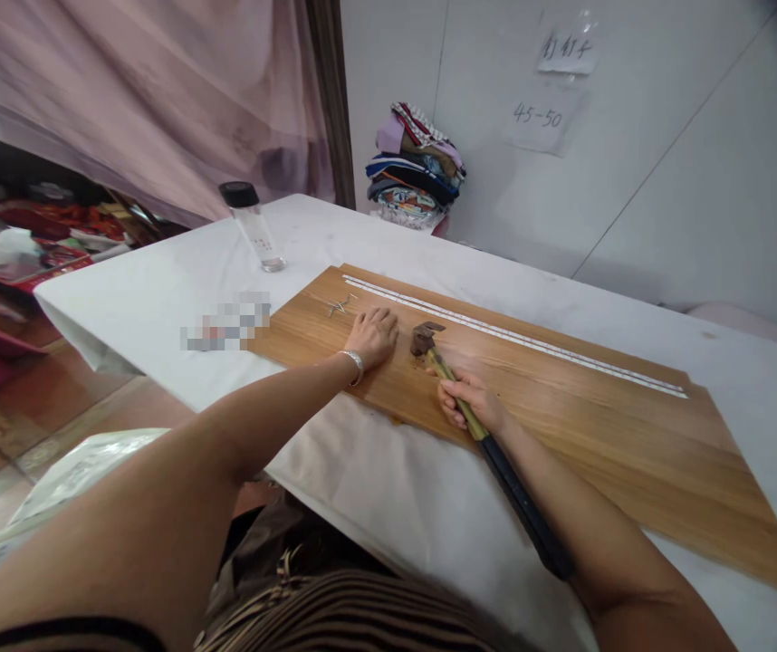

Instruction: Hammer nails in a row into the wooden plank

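Observation:
A long wooden board (565, 407) lies on the table. My left hand (373, 337), with a silver bracelet at the wrist, rests on it palm down, fingers stretched out. A few nails (340, 305) lie just beyond that hand, towards the board's far left corner. My right hand (468, 398) is wrapped round the upper part of a claw hammer's handle. The hammer (424, 339) has a rusty brown head, a yellowish shaft and a long black grip pointing back towards me. Its head is over the board, right of my left hand. A white measuring strip (511, 335) runs along the board's far side.
A clear bottle with a black lid (253, 226) stands on the white-covered table (158, 272). Folded clothes (416, 172) are stacked by the wall behind. Paper notes (538, 122) hang on the wall. A pink curtain (225, 91) hangs at the left, near bags on the floor.

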